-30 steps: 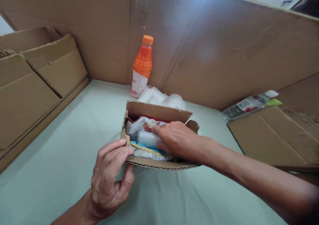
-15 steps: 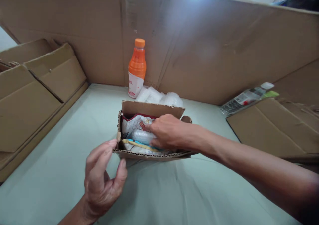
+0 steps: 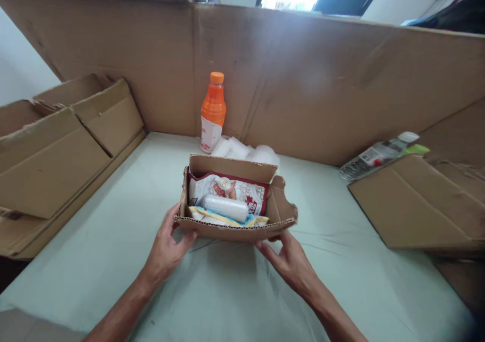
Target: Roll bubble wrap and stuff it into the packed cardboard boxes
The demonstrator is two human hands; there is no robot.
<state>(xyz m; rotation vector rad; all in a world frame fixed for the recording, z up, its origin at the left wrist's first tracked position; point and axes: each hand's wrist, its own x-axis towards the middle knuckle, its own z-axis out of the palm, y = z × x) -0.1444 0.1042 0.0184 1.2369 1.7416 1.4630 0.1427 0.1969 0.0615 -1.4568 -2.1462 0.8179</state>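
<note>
Cardboard box (image 3: 227, 234), open-topped, lies between the fingers of the left hand (image 3: 166, 251) and right hand (image 3: 291, 266), gripped at both ends. Left fingers part around the box's left end, thumb at its front. Right fingers, half-curled (their tips are hidden), reach under the box's right front corner, thumb against its lower edge. Inside the box are a red-edged packet (image 3: 238, 188) and a wrapped roll (image 3: 226, 207); behind it stands an orange bottle (image 3: 213, 110).

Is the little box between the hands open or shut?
Open: nothing covers the top of the little box, so you can see a red-edged packet and a whitish roll inside.
</note>
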